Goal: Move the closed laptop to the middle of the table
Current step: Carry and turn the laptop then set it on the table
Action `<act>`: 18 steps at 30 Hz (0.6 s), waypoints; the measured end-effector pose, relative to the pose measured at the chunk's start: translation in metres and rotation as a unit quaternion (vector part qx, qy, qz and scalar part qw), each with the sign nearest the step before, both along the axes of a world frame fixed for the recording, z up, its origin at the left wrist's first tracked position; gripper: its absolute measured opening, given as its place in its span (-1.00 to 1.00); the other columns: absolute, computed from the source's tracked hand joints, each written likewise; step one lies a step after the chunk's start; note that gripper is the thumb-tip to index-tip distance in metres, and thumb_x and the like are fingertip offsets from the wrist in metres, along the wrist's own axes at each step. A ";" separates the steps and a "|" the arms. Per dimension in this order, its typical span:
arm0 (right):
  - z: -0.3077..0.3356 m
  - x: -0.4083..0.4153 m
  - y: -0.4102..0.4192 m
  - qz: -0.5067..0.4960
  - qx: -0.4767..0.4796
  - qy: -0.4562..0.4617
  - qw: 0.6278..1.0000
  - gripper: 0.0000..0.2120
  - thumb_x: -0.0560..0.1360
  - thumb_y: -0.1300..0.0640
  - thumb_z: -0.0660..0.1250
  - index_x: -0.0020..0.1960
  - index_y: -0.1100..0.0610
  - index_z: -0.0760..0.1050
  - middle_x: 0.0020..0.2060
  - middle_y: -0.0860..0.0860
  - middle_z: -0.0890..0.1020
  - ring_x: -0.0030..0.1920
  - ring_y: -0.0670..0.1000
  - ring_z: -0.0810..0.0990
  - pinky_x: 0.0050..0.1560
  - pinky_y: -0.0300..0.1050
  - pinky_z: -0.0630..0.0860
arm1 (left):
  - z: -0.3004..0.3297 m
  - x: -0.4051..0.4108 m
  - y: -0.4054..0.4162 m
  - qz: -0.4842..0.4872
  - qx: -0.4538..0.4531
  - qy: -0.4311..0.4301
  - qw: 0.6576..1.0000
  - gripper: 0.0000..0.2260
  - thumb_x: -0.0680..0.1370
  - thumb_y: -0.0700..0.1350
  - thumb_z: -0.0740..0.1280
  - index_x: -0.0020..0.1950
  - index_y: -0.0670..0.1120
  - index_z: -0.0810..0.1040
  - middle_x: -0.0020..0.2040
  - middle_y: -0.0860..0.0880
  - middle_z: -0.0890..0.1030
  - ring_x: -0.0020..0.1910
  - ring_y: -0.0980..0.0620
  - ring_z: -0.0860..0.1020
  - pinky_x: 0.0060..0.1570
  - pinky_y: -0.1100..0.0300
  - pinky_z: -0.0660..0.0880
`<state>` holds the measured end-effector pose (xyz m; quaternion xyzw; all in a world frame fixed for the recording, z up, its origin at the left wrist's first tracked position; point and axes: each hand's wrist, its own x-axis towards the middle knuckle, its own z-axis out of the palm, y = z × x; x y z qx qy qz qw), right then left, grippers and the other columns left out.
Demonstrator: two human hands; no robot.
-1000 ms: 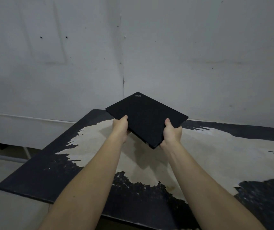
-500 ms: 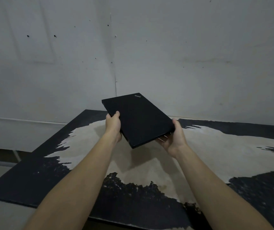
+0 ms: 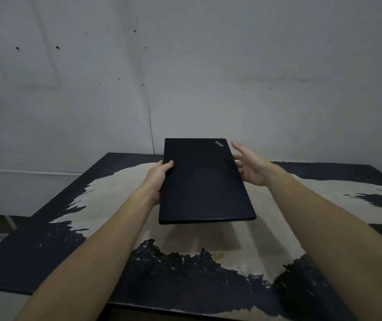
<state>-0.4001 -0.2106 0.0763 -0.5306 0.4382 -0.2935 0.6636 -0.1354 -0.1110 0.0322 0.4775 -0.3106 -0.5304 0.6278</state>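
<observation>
The closed black laptop [image 3: 202,181] hangs flat in the air above the worn pale patch of the black table [image 3: 319,205], one short end toward me, its logo at the far right corner. It casts a shadow on the table below. My left hand [image 3: 157,176] grips its left edge, thumb on the lid. My right hand [image 3: 251,166] is at the right edge with the palm turned inward and the fingers spread. Its lower fingertips go under the edge, while the top finger stands free of the lid.
A bare grey wall [image 3: 231,77] rises right behind the table's far edge. The table's left edge [image 3: 35,218] drops off to the floor, with a pale ledge [image 3: 23,174] along the wall there.
The laptop has turned from a diagonal to a short end facing me and has levelled out. My right hand has slid from its near underside to the right edge, fingers now spread.
</observation>
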 end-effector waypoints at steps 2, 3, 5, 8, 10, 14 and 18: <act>0.000 0.005 -0.001 -0.015 0.001 0.003 1.000 -0.54 0.52 -0.33 0.30 0.09 0.02 0.69 -0.17 -0.02 0.75 -0.21 -0.02 0.74 -0.27 -0.18 0.64 | -0.003 -0.004 -0.001 -0.014 -0.005 -0.008 1.000 -0.85 0.65 -0.06 0.31 0.16 0.00 0.64 -0.09 -0.07 0.78 -0.19 -0.07 0.76 -0.38 0.04 0.66; -0.002 0.007 -0.001 -0.021 0.008 0.002 1.000 -0.58 0.53 -0.28 0.33 0.11 0.02 0.68 -0.09 -0.02 0.77 -0.14 -0.02 0.76 -0.24 -0.17 0.66 | -0.004 -0.006 -0.002 -0.021 -0.007 -0.011 1.000 -0.85 0.65 -0.06 0.31 0.17 0.00 0.64 -0.09 -0.07 0.78 -0.19 -0.06 0.76 -0.37 0.06 0.66; -0.007 0.010 0.000 -0.024 0.038 0.003 0.999 -0.64 0.53 -0.19 0.38 0.08 0.07 0.71 -0.05 0.04 0.78 -0.11 0.04 0.77 -0.24 -0.10 0.68 | -0.004 -0.010 -0.003 -0.032 -0.004 -0.016 0.999 -0.83 0.65 -0.06 0.32 0.20 -0.01 0.64 -0.08 -0.07 0.78 -0.19 -0.06 0.76 -0.37 0.06 0.65; -0.013 0.011 0.001 -0.038 0.062 0.006 0.997 -0.68 0.53 -0.13 0.42 0.01 0.13 0.73 -0.12 0.08 0.78 -0.21 0.08 0.77 -0.35 -0.03 0.67 | -0.001 -0.012 -0.005 -0.045 0.003 -0.025 0.999 -0.81 0.65 -0.06 0.31 0.23 -0.02 0.60 -0.08 -0.06 0.78 -0.19 -0.05 0.76 -0.37 0.07 0.65; -0.017 0.013 0.002 -0.069 0.058 0.012 0.996 -0.66 0.54 -0.08 0.43 0.11 0.17 0.68 -0.16 0.09 0.78 -0.24 0.09 0.77 -0.37 -0.02 0.67 | 0.001 -0.013 -0.007 -0.047 0.011 -0.038 0.998 -0.81 0.66 -0.07 0.31 0.25 -0.04 0.58 -0.11 -0.06 0.78 -0.21 -0.05 0.76 -0.37 0.07 0.65; -0.021 0.017 0.003 -0.124 0.056 0.000 0.991 -0.66 0.53 -0.04 0.46 0.15 0.20 0.65 -0.12 0.11 0.77 -0.22 0.12 0.75 -0.32 0.02 0.68 | 0.002 -0.013 -0.006 -0.066 0.042 -0.032 0.996 -0.75 0.63 -0.05 0.35 0.25 -0.12 0.59 -0.09 -0.11 0.78 -0.20 -0.08 0.76 -0.34 0.04 0.66; -0.023 0.013 0.003 -0.174 0.069 -0.055 0.981 -0.72 0.56 -0.01 0.43 0.07 0.21 0.65 -0.24 0.10 0.77 -0.30 0.12 0.76 -0.40 0.03 0.67 | -0.001 -0.002 -0.004 -0.091 0.023 0.066 0.993 -0.61 0.61 0.12 0.31 0.21 -0.16 0.62 0.03 -0.17 0.69 -0.11 -0.14 0.70 -0.12 0.05 0.64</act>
